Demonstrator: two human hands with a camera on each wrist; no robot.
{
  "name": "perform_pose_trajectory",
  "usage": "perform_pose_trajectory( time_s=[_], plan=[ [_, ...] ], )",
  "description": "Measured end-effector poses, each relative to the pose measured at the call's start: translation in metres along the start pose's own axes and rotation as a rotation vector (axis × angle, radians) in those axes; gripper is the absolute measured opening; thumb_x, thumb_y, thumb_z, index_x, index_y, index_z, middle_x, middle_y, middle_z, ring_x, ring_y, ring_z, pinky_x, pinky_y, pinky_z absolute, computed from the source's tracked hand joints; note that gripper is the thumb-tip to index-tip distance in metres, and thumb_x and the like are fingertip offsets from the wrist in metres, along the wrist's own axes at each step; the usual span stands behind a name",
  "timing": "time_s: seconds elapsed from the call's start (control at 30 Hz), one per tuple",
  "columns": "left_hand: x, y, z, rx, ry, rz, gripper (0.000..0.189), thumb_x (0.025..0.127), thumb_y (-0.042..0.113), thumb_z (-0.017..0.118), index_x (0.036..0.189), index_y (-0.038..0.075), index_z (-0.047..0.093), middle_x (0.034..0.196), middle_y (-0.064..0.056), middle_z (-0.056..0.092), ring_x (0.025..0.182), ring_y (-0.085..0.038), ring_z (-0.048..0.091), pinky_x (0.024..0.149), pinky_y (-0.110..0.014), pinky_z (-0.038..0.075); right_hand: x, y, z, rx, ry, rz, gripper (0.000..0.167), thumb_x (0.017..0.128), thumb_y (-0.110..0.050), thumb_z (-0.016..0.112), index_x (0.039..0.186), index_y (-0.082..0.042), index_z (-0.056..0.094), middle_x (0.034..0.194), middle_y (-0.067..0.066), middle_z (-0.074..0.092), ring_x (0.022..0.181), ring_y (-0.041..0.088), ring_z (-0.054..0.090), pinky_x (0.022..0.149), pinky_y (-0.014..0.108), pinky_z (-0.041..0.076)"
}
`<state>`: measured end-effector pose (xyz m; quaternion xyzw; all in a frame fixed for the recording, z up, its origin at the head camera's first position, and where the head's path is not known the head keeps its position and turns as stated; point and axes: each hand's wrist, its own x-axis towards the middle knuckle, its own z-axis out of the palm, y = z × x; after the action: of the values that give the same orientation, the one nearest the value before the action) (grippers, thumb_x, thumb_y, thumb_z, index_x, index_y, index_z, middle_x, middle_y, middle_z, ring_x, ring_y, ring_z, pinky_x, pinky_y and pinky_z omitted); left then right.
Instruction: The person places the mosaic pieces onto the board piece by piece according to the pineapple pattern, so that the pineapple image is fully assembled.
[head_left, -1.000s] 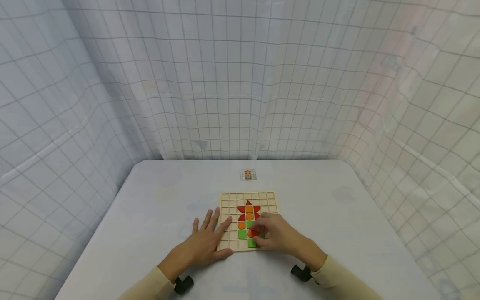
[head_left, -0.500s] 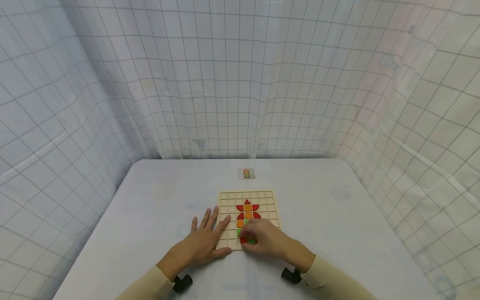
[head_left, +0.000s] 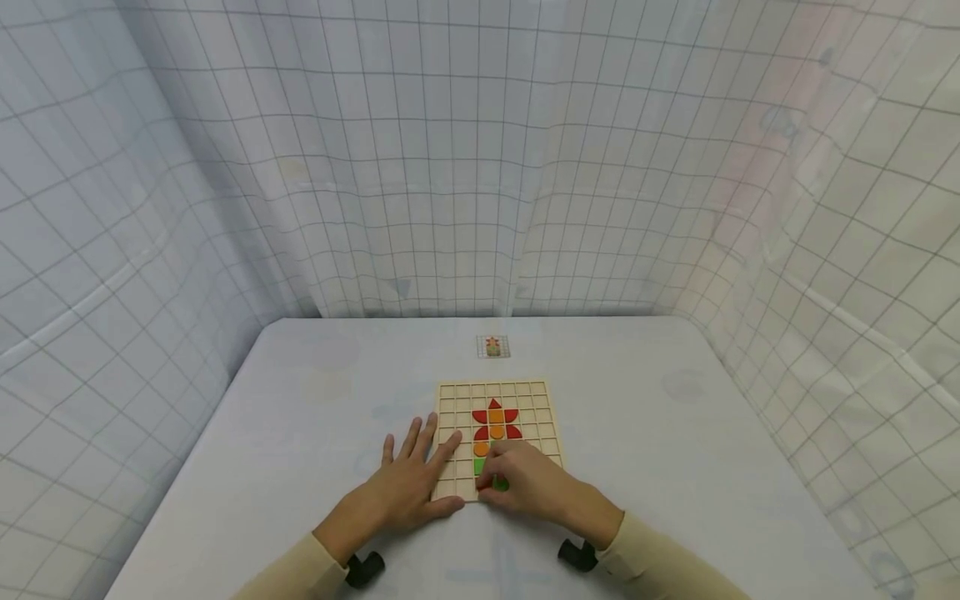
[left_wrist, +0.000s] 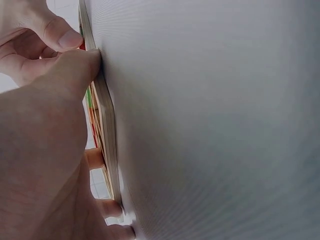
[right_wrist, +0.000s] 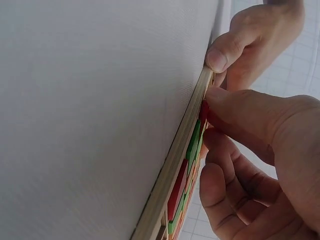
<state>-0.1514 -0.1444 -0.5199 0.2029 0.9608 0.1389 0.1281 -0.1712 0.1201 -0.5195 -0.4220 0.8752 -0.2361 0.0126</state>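
Observation:
My left hand (head_left: pixel 405 487) lies with fingers spread at the left side of a wooden grid board (head_left: pixel 527 389), its thumb against the near edge. Over the board's near rows is my right hand (head_left: pixel 528 479), which pinches a small red tile (right_wrist: pixel 203 111) at the lower left of the tile pattern. In the right wrist view the tile sits low at the board's surface, and green tiles (right_wrist: pixel 193 140) lie beside it. Red petal-like tiles (head_left: pixel 512 432) and orange round tiles (head_left: pixel 482 449) form a flower shape further up. Part of the pattern is hidden behind my right hand.
A small card (head_left: pixel 492 347) with a printed flower picture lies beyond the board on the white table (head_left: pixel 637 400). White grid-patterned curtains (head_left: pixel 420 167) surround the table at the back and both sides.
My right hand has moved left and toward the board's near edge, carrying the red tile from the right part of the pattern to its lower left. My left hand has stayed in place.

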Motion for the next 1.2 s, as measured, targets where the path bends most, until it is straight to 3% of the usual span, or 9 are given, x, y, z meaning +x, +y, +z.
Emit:
perform_pose_trajectory(
  time_s=[0.53, 0.97, 1.2],
  plan=[
    [-0.006, -0.007, -0.004, -0.028, -0.007, -0.003, 0.103, 0.107, 0.074, 0.071, 0.186, 0.02, 0.032, 0.195, -0.03, 0.01, 0.181, -0.059, 0.012, 0.133, -0.093, 0.019, 0.005, 0.003, 0.005, 0.032, 0.027, 0.001, 0.005, 0.101, -0.018, 0.095, 0.104, -0.015, 0.093, 0.1, -0.004, 0.077, 0.084, -0.004, 0.058, 0.075, 0.012, 0.05],
    [-0.005, -0.007, -0.005, -0.034, -0.012, -0.013, 0.104, 0.106, 0.074, 0.072, 0.186, 0.02, 0.033, 0.195, -0.03, 0.009, 0.181, -0.06, 0.013, 0.133, -0.093, 0.02, 0.005, 0.003, 0.003, 0.049, 0.028, 0.035, 0.004, 0.101, -0.019, 0.094, 0.102, -0.015, 0.093, 0.099, -0.004, 0.074, 0.082, -0.005, 0.055, 0.074, 0.013, 0.05],
    [-0.004, -0.011, -0.002, -0.042, 0.014, 0.003, 0.106, 0.104, 0.077, 0.073, 0.186, 0.024, 0.033, 0.196, -0.027, 0.011, 0.181, -0.057, 0.016, 0.134, -0.092, 0.021, -0.003, 0.01, -0.001, 0.078, 0.09, 0.022, 0.004, 0.102, -0.021, 0.094, 0.104, -0.017, 0.093, 0.098, -0.004, 0.075, 0.079, 0.001, 0.057, 0.071, 0.013, 0.049]
  ],
)
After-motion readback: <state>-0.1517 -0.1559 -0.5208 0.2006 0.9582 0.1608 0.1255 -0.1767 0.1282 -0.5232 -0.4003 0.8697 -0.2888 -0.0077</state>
